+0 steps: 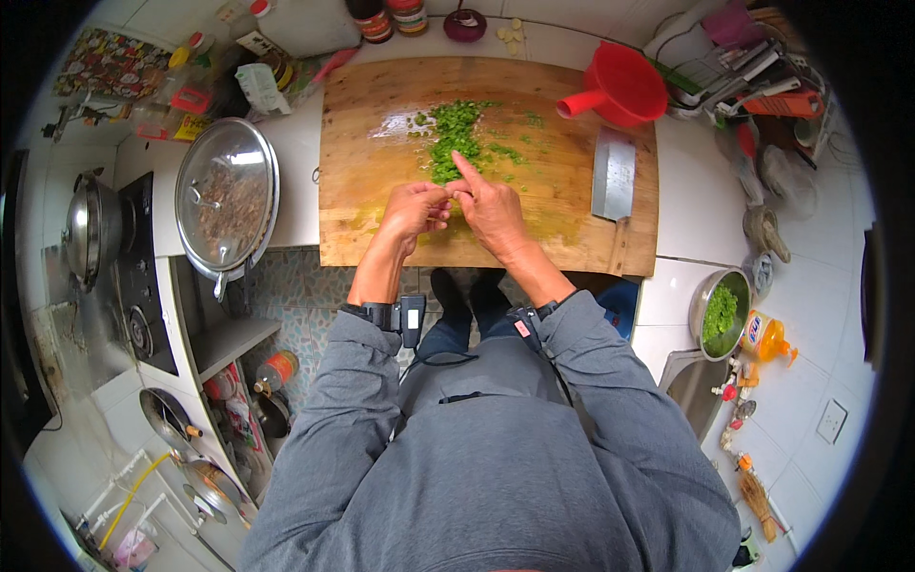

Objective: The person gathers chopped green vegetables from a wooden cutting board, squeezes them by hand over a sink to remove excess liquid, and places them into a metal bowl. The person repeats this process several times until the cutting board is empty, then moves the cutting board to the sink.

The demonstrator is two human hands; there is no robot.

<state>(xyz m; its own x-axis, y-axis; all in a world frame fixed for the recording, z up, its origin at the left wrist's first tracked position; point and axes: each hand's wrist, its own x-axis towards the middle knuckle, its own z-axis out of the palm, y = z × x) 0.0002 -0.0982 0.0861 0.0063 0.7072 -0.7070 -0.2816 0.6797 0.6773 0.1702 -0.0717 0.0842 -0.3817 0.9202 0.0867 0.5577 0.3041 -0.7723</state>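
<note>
My left hand (416,209) and my right hand (493,214) meet above the near half of a wooden cutting board (400,243). Their fingertips touch; whether something small is pinched between them cannot be made out. The index finger of my right hand points away from me, over a heap of chopped green vegetable (456,132). Loose green bits are scattered to the heap's right. Farther right, a cleaver (613,175) lies flat on the board, its wide blade pointing away and its wooden handle (620,243) towards me.
A red plastic ladle (625,86) rests at the board's far right corner. To the left stands a glass-lidded pan (227,196) with brown food inside. A metal bowl of chopped greens (720,314) sits by the sink (690,386), near an orange soap bottle (768,337). Peeled garlic cloves (511,34) lie behind the board.
</note>
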